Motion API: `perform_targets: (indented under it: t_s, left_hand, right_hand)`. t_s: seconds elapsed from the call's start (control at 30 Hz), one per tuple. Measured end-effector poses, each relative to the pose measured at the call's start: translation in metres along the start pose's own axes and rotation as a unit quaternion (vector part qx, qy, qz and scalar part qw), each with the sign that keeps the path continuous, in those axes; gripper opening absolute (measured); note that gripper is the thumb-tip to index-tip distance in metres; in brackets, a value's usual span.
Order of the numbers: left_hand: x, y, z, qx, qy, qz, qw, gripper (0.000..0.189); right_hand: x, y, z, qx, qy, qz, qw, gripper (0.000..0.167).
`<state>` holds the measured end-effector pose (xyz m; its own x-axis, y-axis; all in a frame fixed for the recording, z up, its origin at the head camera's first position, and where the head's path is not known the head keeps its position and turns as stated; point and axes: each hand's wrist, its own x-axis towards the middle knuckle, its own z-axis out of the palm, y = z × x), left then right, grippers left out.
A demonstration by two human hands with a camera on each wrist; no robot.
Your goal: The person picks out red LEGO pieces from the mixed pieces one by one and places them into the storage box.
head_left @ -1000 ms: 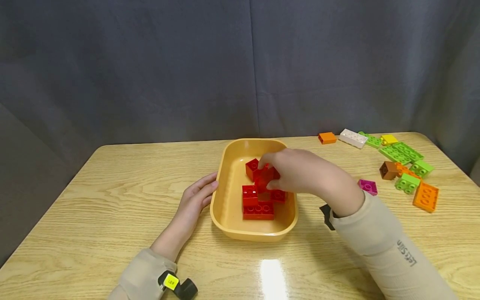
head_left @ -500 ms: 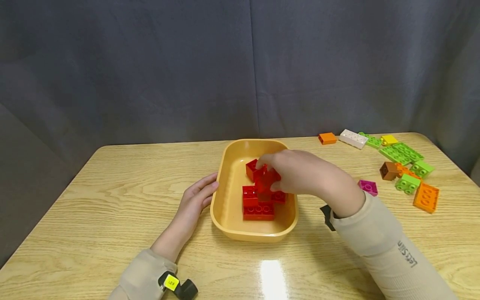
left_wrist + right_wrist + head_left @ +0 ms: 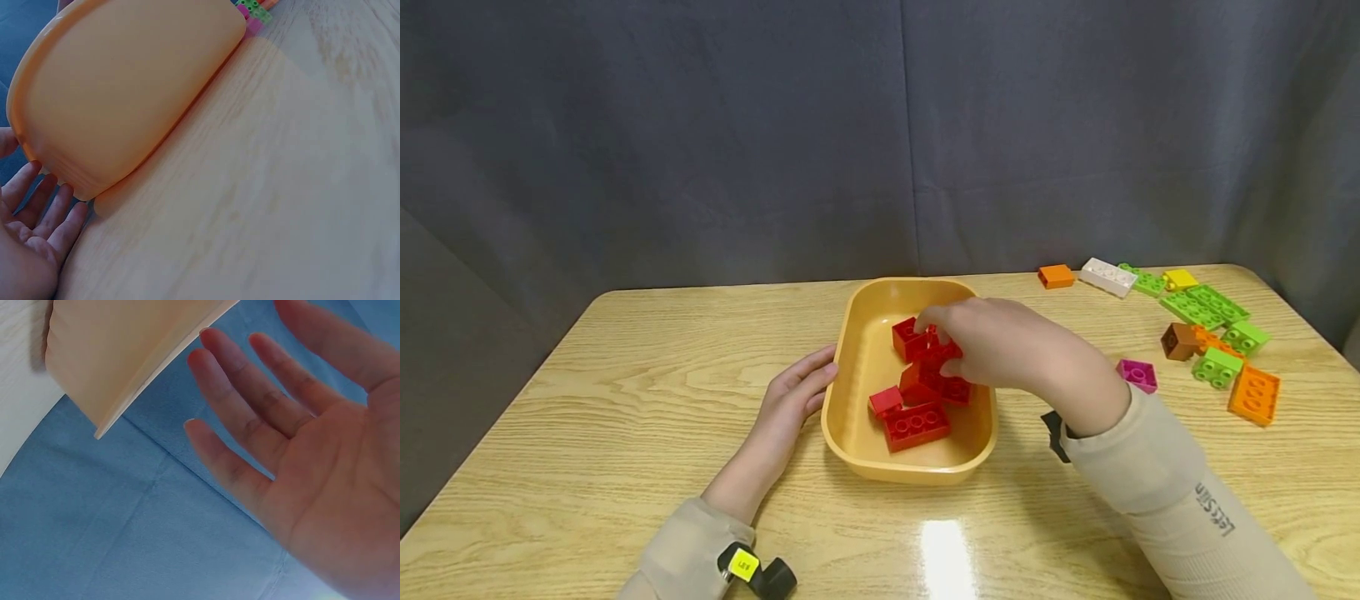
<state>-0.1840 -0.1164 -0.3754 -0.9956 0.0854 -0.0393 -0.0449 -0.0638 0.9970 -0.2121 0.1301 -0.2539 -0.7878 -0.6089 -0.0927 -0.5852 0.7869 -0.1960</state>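
Observation:
A yellow plastic bin (image 3: 855,454) holds several red toy building bricks, among them a long brick (image 3: 917,427) near its front. My left hand (image 3: 788,400) lies against the bin's left side, and its fingertips (image 3: 61,203) touch the outer wall in the left wrist view. My right hand (image 3: 992,342) is over the right part of the bin, its thumb and fingers apart just above the red bricks. In the right wrist view the fingers (image 3: 240,422) are spread and loosely bent, with nothing between them. The right hand hides some of the bricks.
On the right of the wooden table (image 3: 662,375) lie loose bricks: magenta (image 3: 1137,375), brown (image 3: 1179,341), light green (image 3: 1217,367), orange (image 3: 1255,395), white (image 3: 1108,277) and yellow (image 3: 1180,279). A dark curtain (image 3: 737,150) hangs behind the table's far edge.
A red brick has left my right hand and lies among the others. The small front brick has tipped over to the left, and the long brick has turned slightly. Both hands stay nearly still.

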Motion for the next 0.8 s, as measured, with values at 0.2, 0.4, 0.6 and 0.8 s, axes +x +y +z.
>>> perform_targets:
  t_s: [0.2,0.4,0.6,0.8]
  left_hand:
    - [0.0,0.001,0.0,0.004,0.0,-0.001,1.0,0.045]
    - [0.002,-0.002,0.004,0.011,0.0,0.006,0.9999,0.044]
    - [0.002,-0.006,0.008,0.02,-0.001,0.019,0.9996,0.046]
    - [0.002,-0.004,0.011,0.026,0.01,0.033,0.9991,0.046]
  right_hand:
    - [0.002,0.002,0.002,-0.002,0.032,0.003,0.9995,0.036]
    - [0.003,0.008,0.006,-0.011,0.097,0.023,0.9949,0.029]
    - [0.0,0.019,0.015,-0.032,0.201,0.022,0.9789,0.023]
    - [-0.014,0.025,0.022,-0.021,0.244,0.049,0.9683,0.02]
